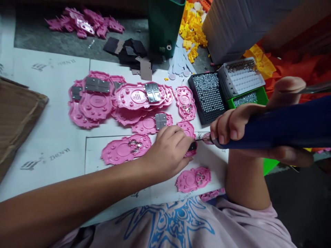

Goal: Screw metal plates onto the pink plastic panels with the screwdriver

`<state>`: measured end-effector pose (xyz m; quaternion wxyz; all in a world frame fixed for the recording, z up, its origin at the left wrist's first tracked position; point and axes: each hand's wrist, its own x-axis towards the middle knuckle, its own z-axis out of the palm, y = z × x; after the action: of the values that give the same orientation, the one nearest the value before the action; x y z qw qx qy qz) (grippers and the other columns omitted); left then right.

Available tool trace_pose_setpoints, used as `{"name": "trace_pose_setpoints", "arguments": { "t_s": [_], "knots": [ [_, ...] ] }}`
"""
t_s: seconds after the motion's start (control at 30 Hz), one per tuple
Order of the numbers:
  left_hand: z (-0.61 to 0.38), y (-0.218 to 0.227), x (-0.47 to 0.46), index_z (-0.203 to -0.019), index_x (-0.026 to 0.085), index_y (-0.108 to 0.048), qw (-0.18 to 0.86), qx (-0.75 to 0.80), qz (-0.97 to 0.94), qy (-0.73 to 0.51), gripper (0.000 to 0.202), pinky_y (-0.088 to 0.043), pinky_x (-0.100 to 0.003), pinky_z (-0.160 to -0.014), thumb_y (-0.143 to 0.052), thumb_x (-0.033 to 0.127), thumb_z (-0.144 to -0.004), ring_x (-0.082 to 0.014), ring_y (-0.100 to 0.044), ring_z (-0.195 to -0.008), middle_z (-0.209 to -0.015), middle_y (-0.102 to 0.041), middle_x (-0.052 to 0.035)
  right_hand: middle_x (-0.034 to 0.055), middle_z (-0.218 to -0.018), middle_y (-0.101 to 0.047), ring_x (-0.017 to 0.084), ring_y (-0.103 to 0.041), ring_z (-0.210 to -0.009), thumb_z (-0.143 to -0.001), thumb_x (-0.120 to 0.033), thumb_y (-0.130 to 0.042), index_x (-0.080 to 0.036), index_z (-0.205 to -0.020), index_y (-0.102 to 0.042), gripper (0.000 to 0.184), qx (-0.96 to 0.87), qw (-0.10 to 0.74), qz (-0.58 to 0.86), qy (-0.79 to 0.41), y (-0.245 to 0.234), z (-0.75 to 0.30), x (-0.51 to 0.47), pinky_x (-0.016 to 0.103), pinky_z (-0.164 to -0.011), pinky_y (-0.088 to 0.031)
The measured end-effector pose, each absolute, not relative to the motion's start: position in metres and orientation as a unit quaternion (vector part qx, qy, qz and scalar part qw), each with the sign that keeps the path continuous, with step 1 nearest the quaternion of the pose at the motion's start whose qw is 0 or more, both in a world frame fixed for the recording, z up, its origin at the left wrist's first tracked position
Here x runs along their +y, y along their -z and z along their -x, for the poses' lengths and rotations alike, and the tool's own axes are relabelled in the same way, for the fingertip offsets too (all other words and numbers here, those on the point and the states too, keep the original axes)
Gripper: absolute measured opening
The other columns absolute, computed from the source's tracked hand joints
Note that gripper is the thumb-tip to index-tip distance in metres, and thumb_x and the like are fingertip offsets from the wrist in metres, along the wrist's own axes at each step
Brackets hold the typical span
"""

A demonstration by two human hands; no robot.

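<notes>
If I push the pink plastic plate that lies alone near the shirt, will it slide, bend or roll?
The pink plastic plate looks like thin moulded plastic lying flat on the smooth white sheet, so it would probably slide easily. It seems stiff and light. Being flat, it should not roll, but the small metal parts on it might shake loose.

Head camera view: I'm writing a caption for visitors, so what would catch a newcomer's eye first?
The pink plastic plates spread mid-table, several carrying grey metal pieces. At centre, the left hand pins one pink plate while the right hand points a blue powered screwdriver at it. Behind sits a black screw tray.
</notes>
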<state>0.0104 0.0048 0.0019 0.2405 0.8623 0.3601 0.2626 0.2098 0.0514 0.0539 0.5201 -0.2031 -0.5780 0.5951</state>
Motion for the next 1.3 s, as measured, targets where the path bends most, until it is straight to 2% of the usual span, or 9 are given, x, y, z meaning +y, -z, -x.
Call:
{"name": "trace_pose_setpoints", "arguments": {
  "t_s": [0.1,0.27,0.47,0.6,0.7,0.83,0.97,1.17,1.3],
  "knots": [
    [-0.010,-0.002,0.005,-0.097,0.012,-0.066,0.248,0.358,-0.863,-0.254,0.021,-0.039,-0.042,-0.084,-0.066,0.031,-0.087,-0.0277,-0.052,-0.096,-0.091,-0.065,-0.0089,-0.0004,-0.072,-0.060,0.017,-0.061,-0.056,-0.073,-0.034,-0.064,-0.035,-0.126,-0.055,0.054,-0.605,0.521,0.163,-0.579,-0.059,-0.205,0.051,0.032,-0.051,-0.053],
    [-0.009,-0.001,0.004,-0.095,0.012,-0.067,0.249,0.355,-0.865,-0.253,0.021,-0.039,-0.042,-0.084,-0.066,0.031,-0.087,-0.0280,-0.052,-0.096,-0.091,-0.066,-0.0093,-0.0011,-0.064,-0.058,0.017,-0.060,-0.053,-0.072,-0.044,-0.074,-0.031,-0.110,-0.064,0.042,-0.592,0.496,0.250,-0.584,-0.057,-0.214,0.048,0.034,-0.055,-0.055],
    [-0.009,-0.003,0.005,-0.094,0.011,-0.067,0.262,0.353,-0.856,-0.271,0.029,-0.039,-0.042,-0.083,-0.062,0.039,-0.090,-0.0277,-0.053,-0.095,-0.091,-0.068,-0.0102,0.0009,-0.077,-0.064,0.019,-0.065,-0.061,-0.079,-0.037,-0.069,-0.032,-0.133,-0.050,0.057,-0.610,0.489,0.144,-0.607,-0.061,-0.219,0.053,0.036,-0.056,-0.058],
    [-0.010,-0.003,0.005,-0.087,0.013,-0.066,0.249,0.361,-0.855,-0.278,0.021,-0.040,-0.041,-0.082,-0.054,0.029,-0.094,-0.0258,-0.054,-0.093,-0.089,-0.069,-0.0093,0.0010,-0.079,-0.067,0.018,-0.066,-0.061,-0.081,-0.037,-0.070,-0.037,-0.127,-0.056,0.048,-0.601,0.480,0.101,-0.630,-0.067,-0.220,0.051,0.034,-0.056,-0.059],
    [-0.012,-0.003,0.005,-0.085,0.014,-0.066,0.244,0.362,-0.856,-0.277,0.020,-0.040,-0.042,-0.084,-0.053,0.028,-0.094,-0.0258,-0.054,-0.095,-0.090,-0.069,-0.0086,-0.0002,-0.078,-0.068,0.020,-0.067,-0.063,-0.071,-0.036,-0.080,-0.040,-0.119,-0.061,0.052,-0.603,0.437,0.129,-0.656,-0.071,-0.221,0.049,0.037,-0.060,-0.059],
    [-0.012,-0.004,0.005,-0.083,0.014,-0.066,0.240,0.363,-0.856,-0.279,0.024,-0.040,-0.042,-0.082,-0.050,0.028,-0.094,-0.0262,-0.055,-0.094,-0.089,-0.069,-0.0088,0.0005,-0.073,-0.068,0.022,-0.068,-0.063,-0.055,-0.031,-0.089,-0.032,-0.113,-0.066,0.062,-0.619,0.376,0.124,-0.678,-0.072,-0.221,0.052,0.039,-0.062,-0.060],
    [-0.012,-0.003,0.005,-0.081,0.014,-0.066,0.238,0.361,-0.856,-0.282,0.021,-0.040,-0.042,-0.082,-0.051,0.024,-0.091,-0.0263,-0.054,-0.094,-0.089,-0.069,-0.0088,0.0016,-0.077,-0.069,0.021,-0.069,-0.065,-0.059,-0.037,-0.088,-0.026,-0.126,-0.060,0.074,-0.627,0.392,0.114,-0.663,-0.072,-0.221,0.052,0.040,-0.063,-0.061],
    [-0.012,-0.002,0.005,-0.078,0.014,-0.065,0.233,0.364,-0.857,-0.280,0.021,-0.040,-0.042,-0.082,-0.049,0.019,-0.091,-0.0253,-0.054,-0.093,-0.090,-0.069,-0.0079,0.0052,-0.088,-0.068,0.024,-0.069,-0.072,-0.063,-0.038,-0.087,-0.030,-0.140,-0.048,0.086,-0.611,0.409,0.079,-0.673,-0.069,-0.219,0.048,0.042,-0.066,-0.061],
    [-0.011,-0.002,0.005,-0.080,0.015,-0.065,0.238,0.360,-0.858,-0.278,0.020,-0.039,-0.042,-0.083,-0.049,0.019,-0.091,-0.0251,-0.054,-0.094,-0.090,-0.069,-0.0070,0.0044,-0.084,-0.067,0.023,-0.069,-0.071,-0.074,-0.027,-0.079,-0.034,-0.139,-0.048,0.072,-0.624,0.420,0.092,-0.652,-0.068,-0.216,0.046,0.042,-0.065,-0.060]
  ]
}}
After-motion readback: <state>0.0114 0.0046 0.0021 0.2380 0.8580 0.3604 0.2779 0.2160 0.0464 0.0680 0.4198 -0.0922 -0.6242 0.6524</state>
